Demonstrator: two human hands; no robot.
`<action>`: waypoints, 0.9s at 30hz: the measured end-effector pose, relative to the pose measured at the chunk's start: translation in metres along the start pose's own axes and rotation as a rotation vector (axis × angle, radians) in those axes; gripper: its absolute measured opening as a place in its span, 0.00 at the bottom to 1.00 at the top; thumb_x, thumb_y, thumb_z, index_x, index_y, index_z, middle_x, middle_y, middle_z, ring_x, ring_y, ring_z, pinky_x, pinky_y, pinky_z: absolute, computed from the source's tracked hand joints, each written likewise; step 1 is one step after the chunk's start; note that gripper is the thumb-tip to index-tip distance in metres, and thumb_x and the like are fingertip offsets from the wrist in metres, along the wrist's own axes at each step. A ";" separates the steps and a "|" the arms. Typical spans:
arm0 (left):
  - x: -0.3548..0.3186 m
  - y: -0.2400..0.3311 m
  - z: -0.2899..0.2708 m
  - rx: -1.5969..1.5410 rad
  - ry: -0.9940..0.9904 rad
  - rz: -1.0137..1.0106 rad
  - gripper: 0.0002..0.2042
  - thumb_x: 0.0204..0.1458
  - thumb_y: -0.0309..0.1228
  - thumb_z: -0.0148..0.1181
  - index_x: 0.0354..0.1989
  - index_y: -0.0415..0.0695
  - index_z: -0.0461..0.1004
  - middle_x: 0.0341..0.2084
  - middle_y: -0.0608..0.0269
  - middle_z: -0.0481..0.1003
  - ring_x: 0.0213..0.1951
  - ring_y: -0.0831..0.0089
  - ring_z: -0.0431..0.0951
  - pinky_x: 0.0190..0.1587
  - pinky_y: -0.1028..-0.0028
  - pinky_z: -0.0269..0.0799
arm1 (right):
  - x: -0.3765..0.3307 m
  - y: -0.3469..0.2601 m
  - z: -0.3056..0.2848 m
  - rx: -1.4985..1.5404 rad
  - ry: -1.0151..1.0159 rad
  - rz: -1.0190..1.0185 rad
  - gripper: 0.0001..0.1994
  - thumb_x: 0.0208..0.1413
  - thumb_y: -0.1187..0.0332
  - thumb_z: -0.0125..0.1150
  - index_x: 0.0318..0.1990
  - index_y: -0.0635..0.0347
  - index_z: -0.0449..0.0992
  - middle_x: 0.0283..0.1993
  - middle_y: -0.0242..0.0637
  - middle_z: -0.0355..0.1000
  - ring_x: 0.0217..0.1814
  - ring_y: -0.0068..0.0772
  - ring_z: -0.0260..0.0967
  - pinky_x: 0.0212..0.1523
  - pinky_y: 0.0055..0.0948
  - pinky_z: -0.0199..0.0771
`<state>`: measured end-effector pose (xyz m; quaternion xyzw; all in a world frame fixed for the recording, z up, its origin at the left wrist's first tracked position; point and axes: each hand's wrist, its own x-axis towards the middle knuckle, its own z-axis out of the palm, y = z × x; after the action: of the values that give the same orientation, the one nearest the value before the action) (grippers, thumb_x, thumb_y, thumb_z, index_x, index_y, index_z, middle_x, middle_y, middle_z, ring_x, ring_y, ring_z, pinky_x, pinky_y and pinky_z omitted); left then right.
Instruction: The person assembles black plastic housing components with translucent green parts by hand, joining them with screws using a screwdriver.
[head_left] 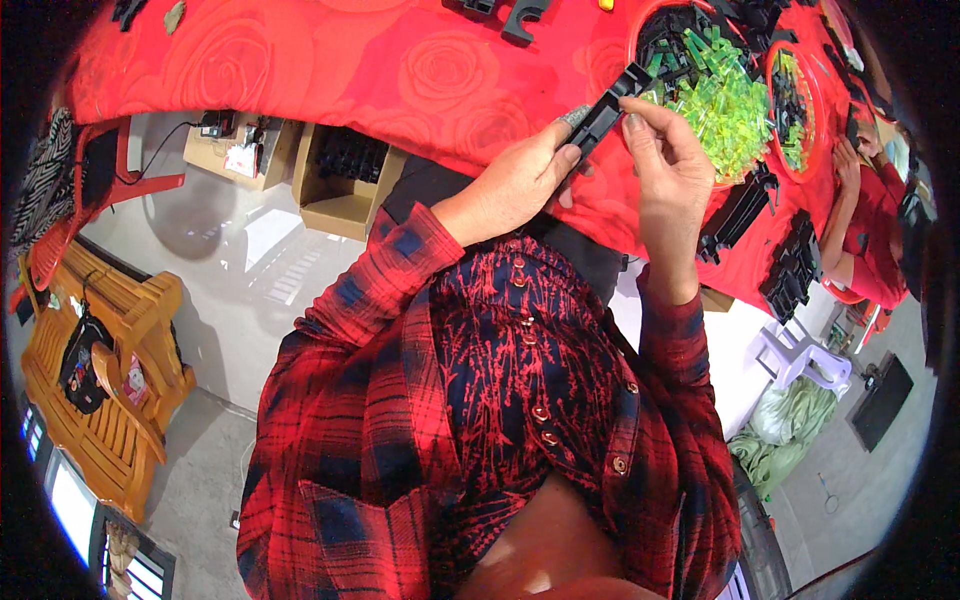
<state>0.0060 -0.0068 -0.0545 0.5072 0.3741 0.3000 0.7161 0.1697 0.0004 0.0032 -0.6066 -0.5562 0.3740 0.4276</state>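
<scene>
A long, narrow black plastic part (600, 122) with a recessed channel is held over the front edge of the red-covered table. My left hand (515, 185) grips its lower end, thumb on top and fingers underneath. At the part's upper right side, my right hand (672, 165) has thumb and index finger pinched together, the tips against its edge. Whatever lies between those tips is too small to make out. Just beyond my right hand, a red-rimmed basin (634, 40) holds a heap of translucent yellow-green plastic pieces (722, 100) and small black pieces (668, 40).
A second red basin (818, 135) holds similar pieces. Black plastic assemblies (738, 215) lie near the table's right edge. Cardboard boxes (335, 212) stand below on the left, by a wooden bench (100, 370). Another person (870, 235) in red sits at far right, near a lilac stool (805, 355).
</scene>
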 end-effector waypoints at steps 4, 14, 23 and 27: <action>-0.002 0.001 0.002 -0.060 -0.014 -0.006 0.19 0.70 0.35 0.39 0.63 0.39 0.60 0.36 0.66 0.74 0.28 0.81 0.74 0.30 0.78 0.72 | -0.001 0.004 0.000 0.083 0.085 0.059 0.07 0.62 0.73 0.59 0.45 0.65 0.78 0.32 0.20 0.64 0.29 0.10 0.55 0.29 0.14 0.57; -0.003 -0.001 0.005 -0.014 0.038 -0.020 0.17 0.68 0.33 0.42 0.61 0.39 0.62 0.35 0.63 0.76 0.28 0.80 0.74 0.29 0.77 0.71 | -0.004 0.005 0.007 -0.625 0.096 -0.448 0.07 0.47 0.73 0.66 0.35 0.57 0.80 0.33 0.38 0.68 0.40 0.40 0.66 0.42 0.38 0.58; -0.004 0.008 -0.002 0.071 0.106 -0.066 0.13 0.66 0.32 0.47 0.54 0.38 0.66 0.29 0.60 0.74 0.30 0.72 0.76 0.34 0.72 0.72 | -0.003 -0.005 0.019 -0.660 -0.051 -0.304 0.06 0.49 0.70 0.65 0.34 0.60 0.79 0.34 0.40 0.69 0.42 0.43 0.66 0.44 0.41 0.58; 0.000 0.014 -0.004 -0.058 0.114 0.027 0.15 0.67 0.34 0.47 0.56 0.38 0.67 0.33 0.68 0.74 0.31 0.79 0.74 0.34 0.77 0.72 | -0.005 -0.005 0.029 -0.604 0.110 -0.362 0.08 0.51 0.72 0.63 0.40 0.60 0.78 0.36 0.41 0.69 0.44 0.45 0.65 0.47 0.40 0.62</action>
<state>0.0018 -0.0007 -0.0415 0.4733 0.3985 0.3489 0.7039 0.1408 -0.0012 -0.0026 -0.6166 -0.7162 0.0778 0.3175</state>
